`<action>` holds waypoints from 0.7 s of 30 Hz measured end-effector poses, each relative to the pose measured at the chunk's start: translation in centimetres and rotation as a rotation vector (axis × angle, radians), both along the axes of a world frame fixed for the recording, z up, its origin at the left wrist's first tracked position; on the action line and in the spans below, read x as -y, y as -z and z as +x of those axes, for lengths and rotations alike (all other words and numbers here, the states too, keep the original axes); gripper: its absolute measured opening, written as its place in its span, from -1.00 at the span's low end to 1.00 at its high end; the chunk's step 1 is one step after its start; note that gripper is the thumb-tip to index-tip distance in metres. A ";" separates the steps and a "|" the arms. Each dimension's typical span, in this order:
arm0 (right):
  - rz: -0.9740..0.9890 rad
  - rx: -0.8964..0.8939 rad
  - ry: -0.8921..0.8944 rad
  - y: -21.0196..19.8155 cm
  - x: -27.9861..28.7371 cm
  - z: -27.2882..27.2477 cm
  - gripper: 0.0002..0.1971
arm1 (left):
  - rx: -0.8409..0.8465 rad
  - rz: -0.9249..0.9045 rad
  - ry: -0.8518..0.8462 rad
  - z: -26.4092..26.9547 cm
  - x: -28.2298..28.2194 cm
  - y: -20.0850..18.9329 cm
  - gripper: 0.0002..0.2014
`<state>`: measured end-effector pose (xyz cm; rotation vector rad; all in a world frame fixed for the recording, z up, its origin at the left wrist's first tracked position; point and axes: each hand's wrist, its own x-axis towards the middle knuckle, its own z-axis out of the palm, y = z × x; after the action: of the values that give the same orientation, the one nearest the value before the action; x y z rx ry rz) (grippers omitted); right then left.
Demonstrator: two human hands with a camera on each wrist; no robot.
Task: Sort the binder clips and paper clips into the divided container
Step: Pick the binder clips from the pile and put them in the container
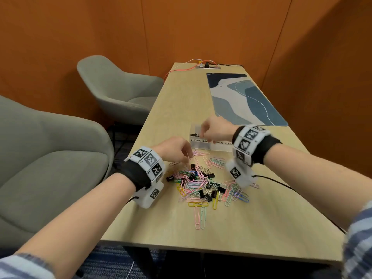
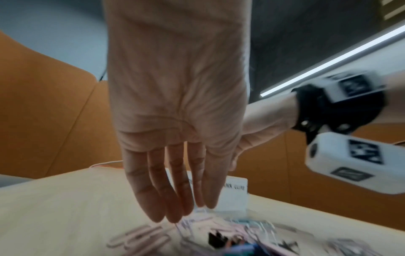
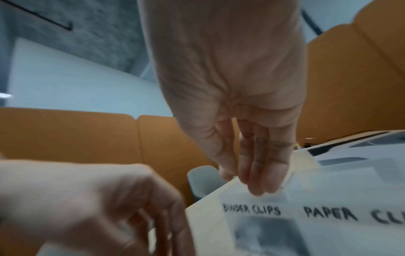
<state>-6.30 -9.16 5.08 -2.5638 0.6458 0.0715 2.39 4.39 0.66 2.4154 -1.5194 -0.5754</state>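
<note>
Item 1, paper clips point(image 1: 203, 186): coloured wire loops in a loose heap on the desk point(image 1: 231, 234), near edge of the divided container point(image 1: 201, 147). Judged very light, thin, springy and apt to tangle; best pinched by 1 end loop and lifted clear.

Item 2, binder clips point(image 1: 207, 195): black, mixed through the same heap, with a few already in the compartment labelled BINDER CLIPS. Judged stiffer and chunkier; take by the body or folded handles.

Left hand point(image 1: 175, 151): fingers pointing down over the far side of the heap, grip narrow, nothing clearly held.

Right hand point(image 1: 216, 129): over the BINDER CLIPS compartment, fingers extended together; whether anything is held cannot be told.
</note>
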 end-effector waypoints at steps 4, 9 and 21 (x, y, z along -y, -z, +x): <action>0.003 -0.239 -0.177 2.5 -1.8 -3.5 -0.80 | -0.044 0.032 -0.017 -1.0 0.9 0.8 -0.71; -0.136 -0.045 -0.257 5.6 -2.9 -5.4 -0.78 | -0.010 0.034 0.002 -2.0 1.7 1.2 -0.72; 0.300 0.099 0.041 5.1 0.2 -5.9 -0.85 | -0.152 0.003 -0.040 -1.7 1.7 1.2 -0.73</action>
<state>-12.19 -9.33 -0.06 -2.2501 0.6001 0.0246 0.72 2.73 -0.53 2.3389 -1.4068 -0.7352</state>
